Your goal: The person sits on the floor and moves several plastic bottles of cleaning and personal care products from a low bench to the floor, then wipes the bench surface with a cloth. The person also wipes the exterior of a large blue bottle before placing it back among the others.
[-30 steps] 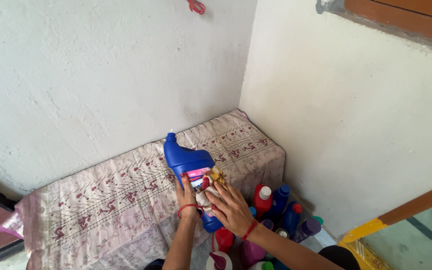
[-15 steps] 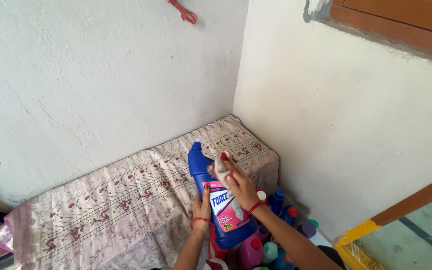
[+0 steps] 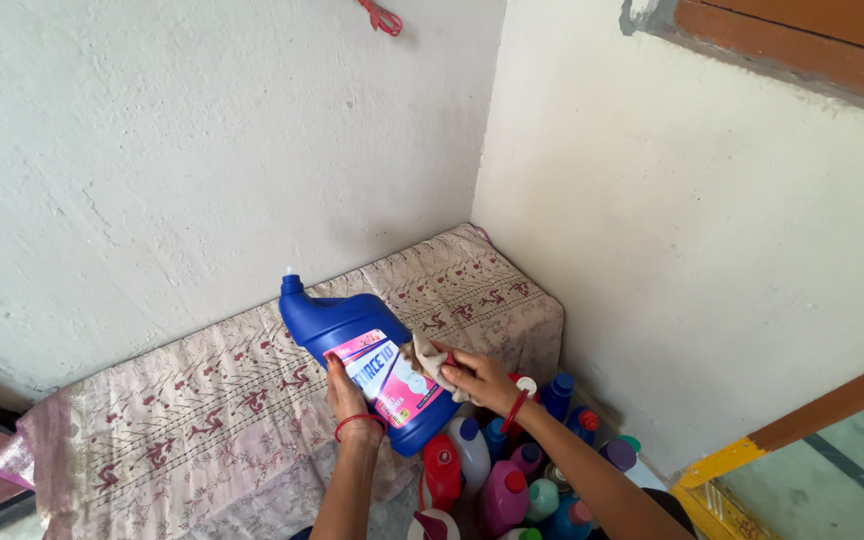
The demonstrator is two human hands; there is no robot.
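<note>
1. My left hand (image 3: 350, 402) grips the blue bottle (image 3: 364, 345) from below, fingers closed round its lower body; it is in the air over the patterned cloth (image 3: 192, 400).
2. 0.5 s ago the bottle stood upright; now it leans left, nozzle up-left, label facing me.
3. My right hand (image 3: 480, 378), pinching the rag (image 3: 432, 358), has slid from the bottle's top to its right flank, so the wiping has reached that side.
4. Other bottles (image 3: 497, 470) crowd the floor below.

Both forearms are bare, no sleeves reaching the wrists. Just below the left hand (image 3: 344, 392) a thin red thread loops once around the wrist. Just behind the right hand (image 3: 479, 377) sits a similar red band. The fingernails on both hands carry dark red polish.
</note>
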